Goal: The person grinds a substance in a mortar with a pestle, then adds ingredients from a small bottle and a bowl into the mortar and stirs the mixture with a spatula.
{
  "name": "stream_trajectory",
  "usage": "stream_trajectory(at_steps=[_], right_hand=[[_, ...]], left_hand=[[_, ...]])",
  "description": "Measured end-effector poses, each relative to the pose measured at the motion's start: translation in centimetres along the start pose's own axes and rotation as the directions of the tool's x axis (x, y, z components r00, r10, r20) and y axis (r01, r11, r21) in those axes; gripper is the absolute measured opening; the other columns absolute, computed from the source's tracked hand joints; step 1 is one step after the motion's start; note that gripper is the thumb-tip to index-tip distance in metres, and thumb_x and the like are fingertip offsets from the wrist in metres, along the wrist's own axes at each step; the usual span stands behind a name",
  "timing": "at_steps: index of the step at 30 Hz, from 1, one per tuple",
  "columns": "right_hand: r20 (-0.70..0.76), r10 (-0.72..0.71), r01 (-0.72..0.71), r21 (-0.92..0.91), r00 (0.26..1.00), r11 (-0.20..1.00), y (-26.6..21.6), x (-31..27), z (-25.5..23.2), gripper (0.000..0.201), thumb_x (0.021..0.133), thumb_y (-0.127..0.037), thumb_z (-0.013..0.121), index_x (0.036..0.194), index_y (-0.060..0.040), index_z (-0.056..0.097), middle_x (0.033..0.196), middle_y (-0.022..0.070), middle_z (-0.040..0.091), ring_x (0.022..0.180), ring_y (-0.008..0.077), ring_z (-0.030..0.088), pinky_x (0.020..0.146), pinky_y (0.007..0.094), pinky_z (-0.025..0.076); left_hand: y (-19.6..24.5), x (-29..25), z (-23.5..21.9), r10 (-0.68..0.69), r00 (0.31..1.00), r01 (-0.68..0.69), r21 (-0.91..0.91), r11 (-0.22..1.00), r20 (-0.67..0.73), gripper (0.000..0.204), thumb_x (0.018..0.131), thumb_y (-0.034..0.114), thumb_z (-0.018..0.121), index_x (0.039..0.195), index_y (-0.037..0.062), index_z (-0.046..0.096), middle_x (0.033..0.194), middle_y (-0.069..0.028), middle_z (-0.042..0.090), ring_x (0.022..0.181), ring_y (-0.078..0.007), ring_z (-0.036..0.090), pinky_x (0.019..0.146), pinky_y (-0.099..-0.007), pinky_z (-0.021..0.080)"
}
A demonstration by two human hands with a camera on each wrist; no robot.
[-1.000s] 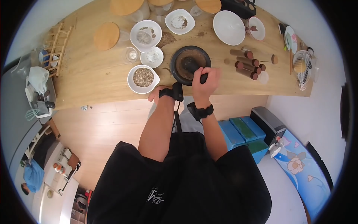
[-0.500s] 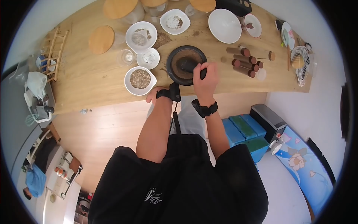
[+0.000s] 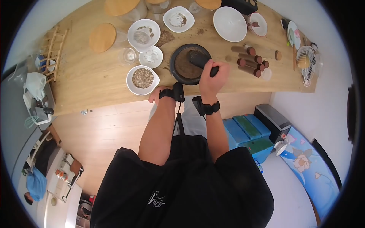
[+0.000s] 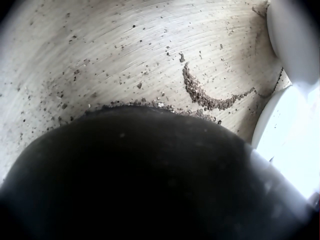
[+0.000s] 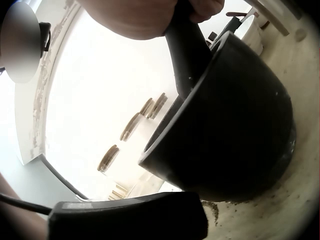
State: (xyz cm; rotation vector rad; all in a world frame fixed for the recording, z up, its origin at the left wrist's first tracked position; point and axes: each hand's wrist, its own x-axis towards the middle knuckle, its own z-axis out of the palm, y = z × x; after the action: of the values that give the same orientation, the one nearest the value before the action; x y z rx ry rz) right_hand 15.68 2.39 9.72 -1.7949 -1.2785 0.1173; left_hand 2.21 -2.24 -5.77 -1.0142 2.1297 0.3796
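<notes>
One right hand (image 3: 214,80) grips a black club-shaped pestle (image 3: 197,59), a round black mortar (image 5: 240,120) below its fingers showing brown contents (image 3: 185,70) in head view only; left hand (image 3: 155,94) finger state indeterminable.

Mortar (image 3: 172,65)'s around the middle of the table (image 3: 97,76), pestle (image 3: 197,59) leaning in it. Three bowls (image 3: 143,48) run down its left, grains (image 3: 143,78) in the nearest one. Lidded jars (image 3: 137,13) are at the back, tubes (image 3: 249,71) lie off to the right, and the rack (image 3: 58,51)'s way over left.
</notes>
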Motion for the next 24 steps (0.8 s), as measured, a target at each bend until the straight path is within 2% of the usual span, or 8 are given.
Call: stream_trajectory(at_steps=[1,4,8,12,15,17,20,24], right_hand=[[0.003,0.001,-0.001,0.006,1.0,1.0,-0.2,0.2,0.1,0.016,0.092,-0.004,0.068,0.086,-0.0025,0.054,0.086,0.0097,0.055,0.076,0.0249,0.056,0.072,0.0366,0.047],[0.339,-0.087,0.059,0.093,0.937,0.994,-1.0,2.0,-0.9,0.015,0.088,-0.002,0.069,0.087,-0.0025,0.054,0.084,0.0116,0.055,0.077,0.0297,0.057,0.071,0.0386,0.047],[0.119,-0.062,0.057,0.052,0.991,0.997,0.6,2.1,-0.6,0.014,0.085,-0.001,0.069,0.088,-0.0044,0.056,0.086,0.0101,0.058,0.071,0.0348,0.059,0.064,0.0409,0.049],[0.306,-0.162,0.139,0.098,0.938,0.986,-0.1,1.6,-1.1,0.015,0.084,-0.001,0.069,0.087,-0.0057,0.056,0.084,0.0108,0.058,0.071,0.032,0.06,0.064,0.0403,0.05],[0.176,-0.095,0.085,0.067,0.98,0.994,0.9,2.3,-0.8,0.016,0.083,0.0,0.07,0.087,-0.0058,0.055,0.084,0.0101,0.057,0.071,0.0307,0.06,0.063,0.0403,0.05],[0.163,-0.182,0.18,0.031,0.97,0.983,0.8,1.7,-0.5,0.016,0.083,0.0,0.07,0.087,-0.0052,0.055,0.084,0.0094,0.057,0.071,0.031,0.06,0.063,0.0402,0.05],[0.352,-0.131,0.087,0.139,0.927,0.986,0.1,2.3,-1.4,0.016,0.082,0.0,0.07,0.086,-0.006,0.056,0.082,0.0092,0.057,0.071,0.0321,0.06,0.063,0.041,0.05],[0.166,-0.182,0.169,0.087,0.969,0.982,1.3,2.2,-0.5,0.016,0.081,0.0,0.07,0.085,-0.006,0.056,0.082,0.0094,0.057,0.071,0.032,0.06,0.064,0.0412,0.05]], left_hand=[[0.0,0.0,0.0,-0.003,1.0,0.003,-0.002,1.0,0.001,0.056,0.104,0.042,0.026,0.131,-0.0008,0.05,0.121,-0.012,0.072,0.11,-0.0281,0.069,0.101,-0.0361,0.049],[0.0,0.0,-0.1,-0.003,1.0,0.003,-0.004,1.0,0.002,0.055,0.104,0.042,0.026,0.131,-0.0007,0.049,0.121,-0.0117,0.072,0.11,-0.028,0.069,0.101,-0.0359,0.049],[0.0,0.0,0.0,-0.008,1.0,0.008,-0.022,1.0,0.005,0.055,0.104,0.042,0.026,0.131,-0.0007,0.049,0.119,-0.0114,0.072,0.109,-0.0278,0.069,0.101,-0.0357,0.049],[-0.4,0.6,0.3,0.002,1.0,-0.002,-0.025,1.0,0.001,0.055,0.104,0.041,0.026,0.132,-0.0006,0.048,0.118,-0.0111,0.073,0.108,-0.0275,0.069,0.101,-0.0355,0.049],[-0.4,1.2,0.8,0.003,1.0,-0.003,-0.049,0.999,0.017,0.054,0.104,0.041,0.026,0.132,-0.0006,0.047,0.118,-0.0109,0.073,0.108,-0.0274,0.07,0.1,-0.0353,0.05],[-0.2,0.8,0.4,0.007,1.0,-0.006,-0.041,0.999,0.009,0.053,0.104,0.04,0.027,0.132,-0.0004,0.046,0.118,-0.0106,0.073,0.107,-0.0275,0.07,0.1,-0.0356,0.05],[0.3,-0.9,-0.3,0.024,1.0,-0.024,-0.01,1.0,-0.02,0.052,0.104,0.039,0.028,0.133,-0.0003,0.045,0.118,-0.0102,0.073,0.107,-0.0276,0.07,0.099,-0.0362,0.051],[0.5,-1.9,-0.4,0.002,1.0,-0.003,-0.041,0.999,-0.024,0.052,0.104,0.039,0.029,0.133,-0.0005,0.046,0.118,-0.01,0.073,0.106,-0.0274,0.07,0.099,-0.0365,0.051]])
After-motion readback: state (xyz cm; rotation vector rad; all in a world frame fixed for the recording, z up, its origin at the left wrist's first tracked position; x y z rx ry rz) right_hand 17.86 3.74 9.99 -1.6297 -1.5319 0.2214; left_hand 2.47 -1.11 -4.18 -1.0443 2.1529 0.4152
